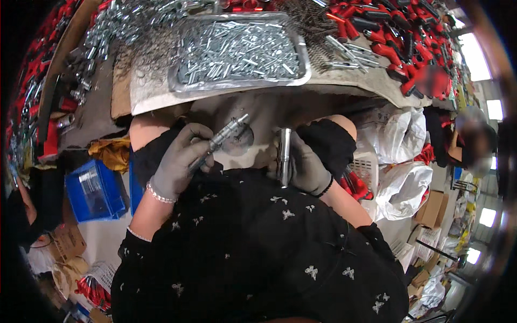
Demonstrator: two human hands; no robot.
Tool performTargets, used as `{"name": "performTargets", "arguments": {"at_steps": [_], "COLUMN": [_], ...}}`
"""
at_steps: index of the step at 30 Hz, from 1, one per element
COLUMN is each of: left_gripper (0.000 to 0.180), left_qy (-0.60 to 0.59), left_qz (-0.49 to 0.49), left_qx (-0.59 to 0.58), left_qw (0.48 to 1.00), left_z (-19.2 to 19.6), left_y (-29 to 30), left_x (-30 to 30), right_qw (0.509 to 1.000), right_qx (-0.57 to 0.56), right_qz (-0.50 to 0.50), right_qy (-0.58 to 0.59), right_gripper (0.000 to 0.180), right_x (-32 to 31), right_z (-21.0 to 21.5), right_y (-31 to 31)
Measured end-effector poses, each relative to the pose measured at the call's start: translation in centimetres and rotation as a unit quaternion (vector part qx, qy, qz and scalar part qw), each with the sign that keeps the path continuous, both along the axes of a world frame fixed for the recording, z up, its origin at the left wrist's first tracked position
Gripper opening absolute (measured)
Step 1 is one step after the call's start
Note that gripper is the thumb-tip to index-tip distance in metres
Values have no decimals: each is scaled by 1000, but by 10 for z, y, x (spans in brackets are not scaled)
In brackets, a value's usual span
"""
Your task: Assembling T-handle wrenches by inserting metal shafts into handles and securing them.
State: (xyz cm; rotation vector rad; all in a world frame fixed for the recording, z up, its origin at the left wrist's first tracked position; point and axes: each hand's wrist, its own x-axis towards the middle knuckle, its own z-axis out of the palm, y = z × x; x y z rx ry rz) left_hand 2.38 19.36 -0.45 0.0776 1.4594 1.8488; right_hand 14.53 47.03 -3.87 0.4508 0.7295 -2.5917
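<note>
In grey gloves, both my hands are held over my lap, in front of the bench edge. My left hand (188,156) is closed round a slim metal shaft (229,131) with stepped sections, tilted up to the right. Closed on a shiny metal tube (285,156), my right hand (305,164) keeps it nearly upright. The shaft and the tube are apart. Beyond them on the bench, a metal tray (305,75) is filled with many small silver pins (242,51).
Springs (309,27) and loose rods (353,56) lie right of the tray. Red and black tool parts (396,48) are heaped at the far right. A blue bin (94,191) stands at left, white sacks (404,185) at right. Another person (474,140) sits at the right.
</note>
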Motion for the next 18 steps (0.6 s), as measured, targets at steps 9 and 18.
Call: {"name": "performTargets", "arguments": {"at_steps": [9, 18], "left_gripper": [27, 28], "left_qy": [-12, -25], "left_qz": [7, 4], "left_qx": [2, -26], "left_qw": [1000, 999], "left_z": [14, 13], "left_y": [-33, -45], "left_x": [3, -1], "right_qw": [922, 910], "right_qx": [327, 398], "right_qz": [202, 75], "right_qy": [33, 91], "right_gripper": [67, 43], "right_x": [-20, -33], "right_z": [63, 71], "right_y": [-12, -2]}}
